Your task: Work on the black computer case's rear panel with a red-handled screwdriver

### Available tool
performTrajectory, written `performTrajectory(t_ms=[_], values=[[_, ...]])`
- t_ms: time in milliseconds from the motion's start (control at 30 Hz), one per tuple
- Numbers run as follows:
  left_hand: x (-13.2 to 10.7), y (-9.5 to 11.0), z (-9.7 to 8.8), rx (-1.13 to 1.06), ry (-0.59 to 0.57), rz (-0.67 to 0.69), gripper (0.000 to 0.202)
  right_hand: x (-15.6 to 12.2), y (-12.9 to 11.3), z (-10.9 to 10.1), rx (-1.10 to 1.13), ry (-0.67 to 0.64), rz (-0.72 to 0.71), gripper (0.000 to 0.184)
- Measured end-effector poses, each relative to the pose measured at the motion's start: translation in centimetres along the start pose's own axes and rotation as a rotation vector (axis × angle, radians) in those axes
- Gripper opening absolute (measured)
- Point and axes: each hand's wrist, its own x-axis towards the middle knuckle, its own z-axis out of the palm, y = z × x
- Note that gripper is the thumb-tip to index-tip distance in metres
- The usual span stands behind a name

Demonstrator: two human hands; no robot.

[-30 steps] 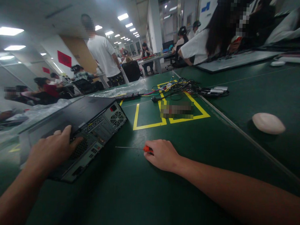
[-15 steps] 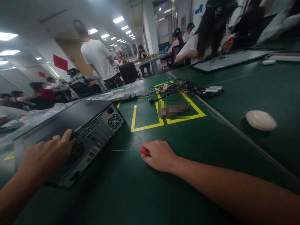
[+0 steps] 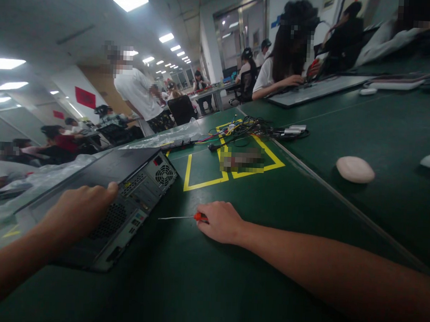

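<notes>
Computer case (image 3: pixel 137 181) at left on the green bench (image 3: pixel 213 284), its rear panel (image 3: pixel 128 221) turned toward the right hand (image 3: pixel 221 222). The left hand (image 3: pixel 79 209) is over the case; its fingertips are hidden from where I stand, so whether it grips cannot be told. The right hand is closed around a screwdriver (image 3: pixel 201 217), the shaft pointing toward the case. Beyond: yellow tape (image 3: pixel 206 185) and tangled cables (image 3: pixel 250 129); across the seam, a pale rounded object (image 3: pixel 355 169). Farther off, a co-worker (image 3: pixel 290 60) bends over a flat panel (image 3: pixel 321 92).
</notes>
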Motion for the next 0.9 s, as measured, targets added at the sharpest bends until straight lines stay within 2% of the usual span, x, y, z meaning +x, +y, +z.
performTrajectory(t_ms=[233, 333, 433, 500, 567, 633, 667, 733, 833, 900], values=[[0.8, 2.7, -4.8, 0.020, -0.053, 0.093, 0.058, -0.1, 0.4, -0.2, 0.039, 0.016, -0.004, 0.010], [0.6, 3.0, -5.5, 0.033, -0.098, 0.108, 0.058, -0.2, 0.5, -0.4, 0.064, 0.017, 0.005, 0.010], [0.7, 2.1, -4.5, -0.060, -0.109, 0.050, 0.064, -0.2, 0.4, -0.5, 0.088, 0.008, 0.022, 0.011], [1.3, 1.0, -3.1, -0.151, -0.029, -0.008, 0.064, -0.1, 0.3, -0.6, 0.101, -0.001, 0.036, 0.012], [2.2, -0.1, -1.6, -0.220, 0.060, -0.104, 0.073, -0.1, 0.3, -0.6, 0.115, -0.011, 0.049, 0.011], [3.1, -1.0, -0.4, -0.343, 0.159, -0.072, 0.089, 0.0, 0.2, -0.7, 0.124, -0.021, 0.062, 0.010], [3.5, -1.4, 0.0, -0.448, 0.157, 0.010, 0.092, 0.0, 0.1, -0.8, 0.126, -0.025, 0.070, 0.010], [4.0, -2.1, 0.7, -0.614, 0.093, 0.081, 0.096, 0.1, 0.0, -0.9, 0.137, -0.038, 0.092, 0.009], [4.4, -3.0, 1.7, -0.722, -0.009, 0.101, 0.098, 0.2, 0.0, -1.1, 0.198, -0.072, 0.132, 0.009], [4.5, -3.6, 2.6, -0.730, -0.028, 0.106, 0.095, 0.3, 0.1, -1.1, 0.206, -0.078, 0.155, 0.011]])
